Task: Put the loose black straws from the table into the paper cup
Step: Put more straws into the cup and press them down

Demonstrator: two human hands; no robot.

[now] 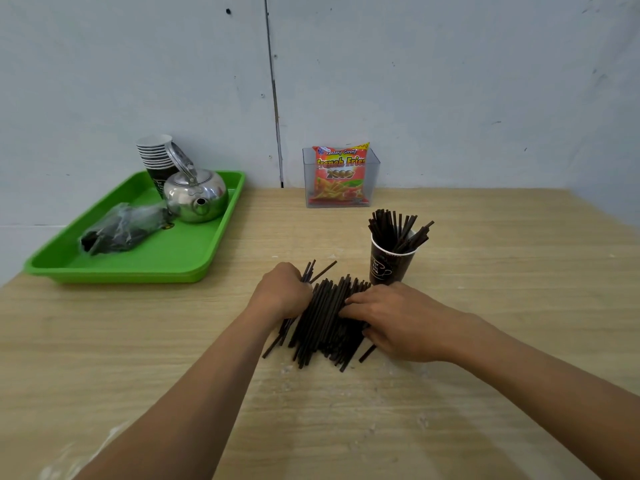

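Observation:
A pile of loose black straws (pixel 323 317) lies on the wooden table (pixel 485 341), roughly side by side. My left hand (pixel 282 292) is closed around a few straws at the pile's left edge; their tips stick out beyond my fingers. My right hand (pixel 394 318) lies flat over the right side of the pile, fingers spread on the straws. Just behind my right hand stands a dark paper cup (pixel 389 265), upright, holding several black straws that lean to the left and right.
A green tray (pixel 180 258) at the back left carries a steel kettle (pixel 195 195), a stack of paper cups (pixel 156 157) and a plastic-wrapped dark bundle (pixel 121 232). A clear box with a red snack bag (pixel 339 176) stands against the wall.

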